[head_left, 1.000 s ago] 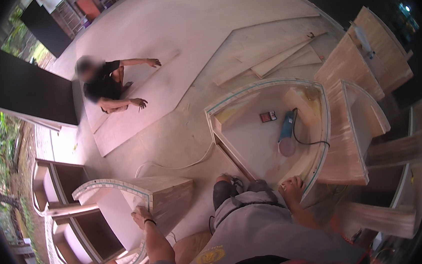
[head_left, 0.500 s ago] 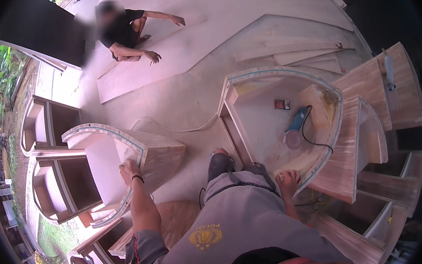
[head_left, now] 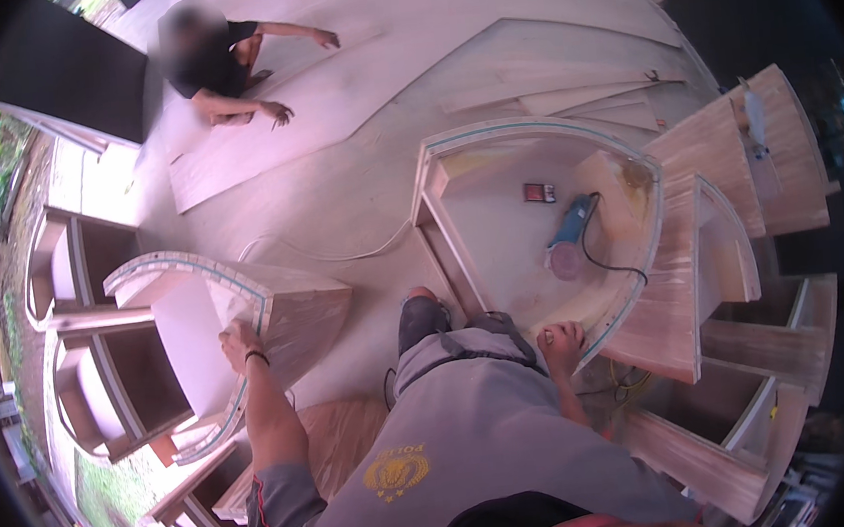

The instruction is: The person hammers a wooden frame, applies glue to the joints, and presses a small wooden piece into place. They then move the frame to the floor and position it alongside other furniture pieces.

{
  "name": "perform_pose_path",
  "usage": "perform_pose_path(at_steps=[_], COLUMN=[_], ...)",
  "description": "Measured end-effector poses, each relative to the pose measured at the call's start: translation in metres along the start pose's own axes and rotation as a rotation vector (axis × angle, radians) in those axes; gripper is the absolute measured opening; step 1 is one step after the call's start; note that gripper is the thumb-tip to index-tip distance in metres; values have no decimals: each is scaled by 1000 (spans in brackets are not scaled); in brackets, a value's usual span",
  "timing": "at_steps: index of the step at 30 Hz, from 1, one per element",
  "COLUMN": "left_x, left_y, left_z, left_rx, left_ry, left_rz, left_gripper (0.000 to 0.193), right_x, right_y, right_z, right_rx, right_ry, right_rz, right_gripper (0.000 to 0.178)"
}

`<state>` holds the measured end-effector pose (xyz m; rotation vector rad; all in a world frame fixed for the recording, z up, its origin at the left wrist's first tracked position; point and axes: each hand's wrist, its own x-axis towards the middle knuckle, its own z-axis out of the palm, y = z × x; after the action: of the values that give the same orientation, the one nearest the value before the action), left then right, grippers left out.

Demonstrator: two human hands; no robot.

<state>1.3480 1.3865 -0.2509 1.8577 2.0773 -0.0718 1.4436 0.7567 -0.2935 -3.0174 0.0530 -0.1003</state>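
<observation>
My left hand (head_left: 241, 346), with a dark band at the wrist, is closed against the inner side of a curved wooden cabinet frame (head_left: 306, 309) on the left. Whether it grips the frame's edge or a small thing in the fingers is hidden. A teal line runs along that frame's pale rim. My right hand (head_left: 562, 346) has its fingers curled beside the near rim of a larger curved wooden frame (head_left: 530, 125); anything inside them cannot be made out. Within the larger frame lie a blue angle grinder (head_left: 573, 222) with a round disc and a small red and dark pack (head_left: 539, 192).
Curved wooden cabinets (head_left: 141, 373) stand along the left, and further wooden units (head_left: 701, 415) on the right. Thin boards (head_left: 578, 99) lie on the floor beyond. A person (head_left: 215, 76) squats at the far left. The grinder's dark cord (head_left: 615, 265) loops over the larger frame's rim.
The whole view has shifted, so the scene sits slightly further left. My right hand has turned a little, with its curled fingers showing more. My left hand stays at the same frame.
</observation>
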Motion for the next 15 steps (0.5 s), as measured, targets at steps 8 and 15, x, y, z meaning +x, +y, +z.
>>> perform_pose_path(at_steps=[8,15], left_x=[-2,0], left_y=[4,2], left_z=[-2,0], left_rx=[-32,-42], left_ry=[0,5], left_rz=[-19,-20], left_gripper=[70,71], right_x=[-1,-2], right_y=[1,-2], right_z=[0,1], right_rx=[41,12], right_ry=[53,113], right_rz=[-9,-14], right_gripper=[14,10])
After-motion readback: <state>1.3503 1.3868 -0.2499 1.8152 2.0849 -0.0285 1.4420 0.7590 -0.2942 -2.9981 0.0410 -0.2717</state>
